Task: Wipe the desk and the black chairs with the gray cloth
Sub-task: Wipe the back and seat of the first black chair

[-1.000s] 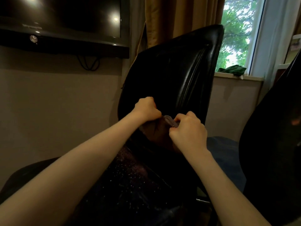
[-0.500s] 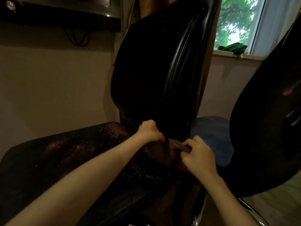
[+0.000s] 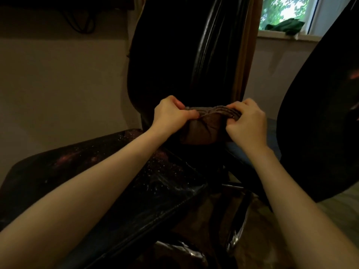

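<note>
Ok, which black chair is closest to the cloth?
The centre chair: its glossy backrest rises right behind the gray cloth gripped by the left hand and right hand. The other chair stands at the right edge.

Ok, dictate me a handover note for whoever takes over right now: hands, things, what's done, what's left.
The left grip and right grip each pinch an end of the bunched gray ribbed cloth, held taut between them.
Cloth sits before the lower backrest of the glossy black leather chair; a second black chair stands at right.
Done: not visible what has been wiped.
Left: wipe both chairs and the dark speckled desk.
</note>
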A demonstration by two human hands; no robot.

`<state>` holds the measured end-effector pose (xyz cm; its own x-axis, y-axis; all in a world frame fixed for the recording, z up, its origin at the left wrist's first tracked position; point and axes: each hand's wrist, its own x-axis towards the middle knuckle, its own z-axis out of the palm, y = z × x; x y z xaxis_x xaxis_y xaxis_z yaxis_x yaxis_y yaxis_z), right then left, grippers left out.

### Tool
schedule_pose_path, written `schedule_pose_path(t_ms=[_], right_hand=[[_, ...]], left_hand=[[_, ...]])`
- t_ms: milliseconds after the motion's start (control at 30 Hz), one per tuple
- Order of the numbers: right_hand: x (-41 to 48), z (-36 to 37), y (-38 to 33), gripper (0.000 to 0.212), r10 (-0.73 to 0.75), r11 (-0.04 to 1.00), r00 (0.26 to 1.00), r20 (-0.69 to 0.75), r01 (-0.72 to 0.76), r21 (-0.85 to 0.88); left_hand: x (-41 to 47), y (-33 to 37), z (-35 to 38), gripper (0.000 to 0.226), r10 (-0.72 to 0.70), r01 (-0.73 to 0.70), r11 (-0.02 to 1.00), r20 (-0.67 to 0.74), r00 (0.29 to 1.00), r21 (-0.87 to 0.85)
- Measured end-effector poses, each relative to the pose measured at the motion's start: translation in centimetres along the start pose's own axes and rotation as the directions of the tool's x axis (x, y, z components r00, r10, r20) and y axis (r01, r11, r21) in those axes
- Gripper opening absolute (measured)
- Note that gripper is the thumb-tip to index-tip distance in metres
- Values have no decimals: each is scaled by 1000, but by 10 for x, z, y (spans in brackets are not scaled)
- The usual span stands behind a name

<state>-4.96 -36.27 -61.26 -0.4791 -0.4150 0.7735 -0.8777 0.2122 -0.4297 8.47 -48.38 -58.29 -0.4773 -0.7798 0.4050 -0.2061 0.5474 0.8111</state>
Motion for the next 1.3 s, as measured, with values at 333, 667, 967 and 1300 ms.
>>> schedule_pose_path(t_ms=[333,667,967,1300], right_hand=[[-101,57,20,42,-17,1000,984,180,15,8],[-105,93,6,66,-105,869,867,487,319,-379],[-59,102,-4,50,142,900,719,681,193,-391],[-46,108,-6,38,117,907,718,686,203,-368]], left_hand=[[-8,-93,16,32,74,-108,982,215,974,153],[23,-127,38,34,195,-233,967,281,940,108],[-3,-131,-5,36,137,-303,880,416,899,365],[-60,-124,-60,26,-284,-152,779,559,779,608]])
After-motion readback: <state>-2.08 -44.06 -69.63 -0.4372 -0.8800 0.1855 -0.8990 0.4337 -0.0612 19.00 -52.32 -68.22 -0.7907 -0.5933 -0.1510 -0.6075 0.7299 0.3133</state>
